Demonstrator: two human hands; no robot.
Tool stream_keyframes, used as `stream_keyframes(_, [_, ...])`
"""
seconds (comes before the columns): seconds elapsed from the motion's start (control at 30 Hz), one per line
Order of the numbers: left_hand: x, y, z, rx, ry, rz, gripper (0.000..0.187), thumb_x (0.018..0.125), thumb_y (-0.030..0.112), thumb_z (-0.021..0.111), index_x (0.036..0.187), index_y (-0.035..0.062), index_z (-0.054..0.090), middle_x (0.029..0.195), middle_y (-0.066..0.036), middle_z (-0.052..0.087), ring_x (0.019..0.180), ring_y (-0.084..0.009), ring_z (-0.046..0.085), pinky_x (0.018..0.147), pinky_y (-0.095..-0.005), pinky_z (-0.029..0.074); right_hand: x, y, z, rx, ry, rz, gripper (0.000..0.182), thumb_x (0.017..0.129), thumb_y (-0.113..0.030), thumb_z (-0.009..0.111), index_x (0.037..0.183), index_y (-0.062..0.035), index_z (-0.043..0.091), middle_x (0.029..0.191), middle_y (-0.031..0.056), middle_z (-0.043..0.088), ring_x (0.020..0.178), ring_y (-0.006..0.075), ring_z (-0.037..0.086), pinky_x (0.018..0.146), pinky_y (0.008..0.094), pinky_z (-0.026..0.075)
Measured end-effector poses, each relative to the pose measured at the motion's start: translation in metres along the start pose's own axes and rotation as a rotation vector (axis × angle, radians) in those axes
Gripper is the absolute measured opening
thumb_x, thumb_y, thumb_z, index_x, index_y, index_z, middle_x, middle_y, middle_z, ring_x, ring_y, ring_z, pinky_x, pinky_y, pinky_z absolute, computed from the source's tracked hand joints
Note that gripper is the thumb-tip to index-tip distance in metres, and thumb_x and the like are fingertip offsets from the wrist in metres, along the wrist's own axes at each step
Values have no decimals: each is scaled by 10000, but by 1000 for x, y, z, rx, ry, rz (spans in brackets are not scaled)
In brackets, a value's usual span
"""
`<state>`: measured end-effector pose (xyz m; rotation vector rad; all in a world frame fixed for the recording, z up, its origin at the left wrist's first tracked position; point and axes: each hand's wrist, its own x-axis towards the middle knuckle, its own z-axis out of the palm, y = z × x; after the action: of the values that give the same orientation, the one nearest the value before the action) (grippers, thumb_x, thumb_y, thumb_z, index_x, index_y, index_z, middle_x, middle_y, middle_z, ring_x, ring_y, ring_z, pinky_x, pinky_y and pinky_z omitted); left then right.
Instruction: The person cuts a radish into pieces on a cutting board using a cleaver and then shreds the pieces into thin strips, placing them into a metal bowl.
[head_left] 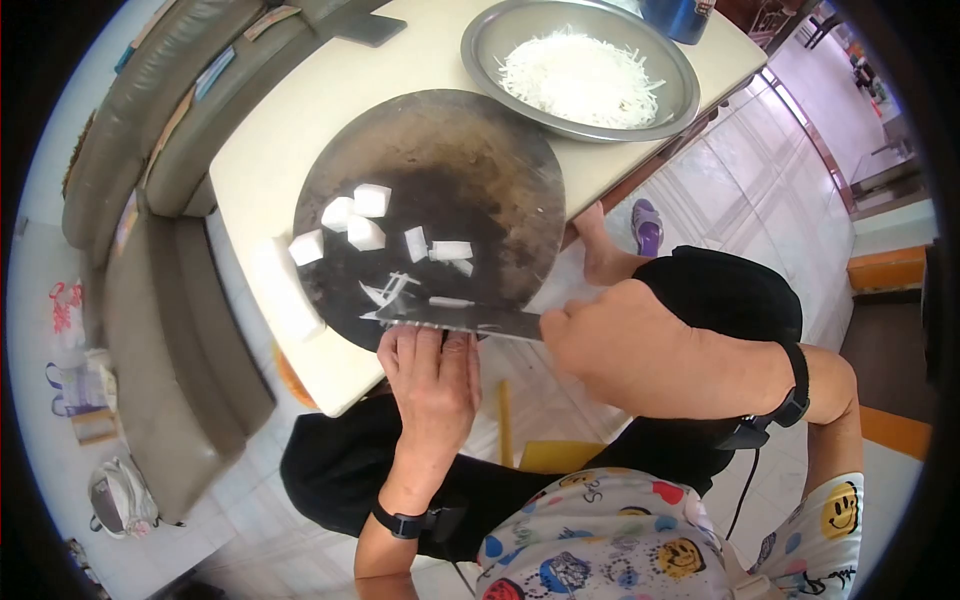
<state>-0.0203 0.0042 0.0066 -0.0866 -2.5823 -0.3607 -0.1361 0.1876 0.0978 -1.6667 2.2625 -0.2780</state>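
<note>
My right hand (625, 350) is closed around the handle of a kitchen knife (455, 314). The blade points left across the near edge of a round, dark chopping board (510, 200). Just below the blade, my left hand (430, 375) has its fingers bent and pressed together at the board's edge; whatever lies under them is hidden. Thin white shreds (392, 290) lie beyond the blade. White chunks, apparently radish (365, 233), sit on the left of the board, with smaller slices (450, 249) near its middle. A long white piece (283, 285) lies at the left edge.
A metal bowl (685, 105) heaped with white shreds (580, 80) stands on the cream table (265, 150) behind the board. A blue container (680, 15) is beside it, and a dark flat object (370, 29) lies at the far left. A grey sofa (185, 340) stands to the left.
</note>
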Motion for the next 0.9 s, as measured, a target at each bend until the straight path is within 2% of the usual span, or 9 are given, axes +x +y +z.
stream_keyframes(0.17, [11, -9, -12, -43, 94, -114, 236, 778, -28, 693, 1009, -66, 663, 1022, -157, 604, 965, -315, 584, 860, -408, 446, 2, 11, -10, 104, -86, 106, 115, 733, -58, 631, 808, 26, 612, 666, 208, 623, 683, 350, 675, 581, 423, 521])
stream_keyframes(0.23, [16, -15, -18, -199, 210, -295, 229, 790, -52, 679, 1019, -60, 669, 1022, -174, 617, 935, -318, 606, 834, -381, 490, 3, 18, -6, 291, 123, 123, 122, 803, -81, 596, 796, 39, 609, 653, 225, 611, 625, 369, 637, 570, 416, 509])
stream_keyframes(0.3, [19, -20, -25, -208, 233, -306, 252, 845, -49, 650, 1097, -48, 656, 1059, -165, 641, 943, -273, 630, 816, -344, 517, 6, 25, -8, 467, 91, 144, 157, 836, -98, 591, 782, 48, 604, 629, 199, 609, 566, 324, 613, 544, 388, 498])
stream_keyframes(0.37, [23, -20, -29, -744, 295, -708, 297, 900, -6, 630, 1193, -45, 616, 1112, -141, 650, 998, -223, 633, 858, -323, 507, 8, 27, -12, 641, 53, 161, 200, 870, -115, 586, 769, 58, 598, 604, 174, 607, 507, 278, 589, 517, 359, 487])
stream_keyframes(0.43, [25, -25, -30, -864, 268, -764, 361, 959, 57, 581, 1307, -29, 536, 1160, -129, 640, 1051, -192, 625, 894, -309, 506, 7, 26, -20, 1136, -150, 336, 249, 900, -137, 590, 743, 56, 592, 571, 89, 586, 447, 154, 527, 462, 282, 445])
stream_keyframes(0.53, [28, -31, -31, -1710, 159, -892, 386, 992, 95, 525, 1351, -35, 465, 1200, -153, 632, 1062, -215, 638, 914, -353, 531, 11, 24, -14, 1293, -140, 309, 263, 927, -149, 584, 742, 37, 595, 575, 32, 570, 457, 73, 519, 436, 230, 411])
stream_keyframes(0.8, [16, -44, -27, -1718, 159, -1032, 278, 944, 36, 596, 1213, -29, 584, 1064, -143, 684, 928, -200, 684, 825, -320, 579, 12, 27, -5, 1361, -124, 304, 228, 931, -131, 589, 777, 36, 607, 585, 40, 581, 444, 85, 518, 427, 226, 412])
stream_keyframes(0.87, [20, -43, -30, -1352, 188, -1039, 276, 925, 29, 629, 1192, -35, 612, 1050, -142, 685, 923, -187, 677, 838, -285, 557, 11, 29, -6, 1354, -69, 332, 219, 929, -127, 589, 793, 43, 611, 587, 44, 582, 441, 85, 515, 425, 226, 409])
stream_keyframes(0.9, [20, -43, -28, -1353, 185, -1041, 276, 925, 29, 629, 1192, -35, 612, 1050, -142, 685, 923, -187, 677, 838, -285, 557, 10, 30, -7, 1378, -9, 337, 206, 924, -119, 591, 812, 52, 616, 589, 48, 581, 436, 84, 510, 421, 225, 402])
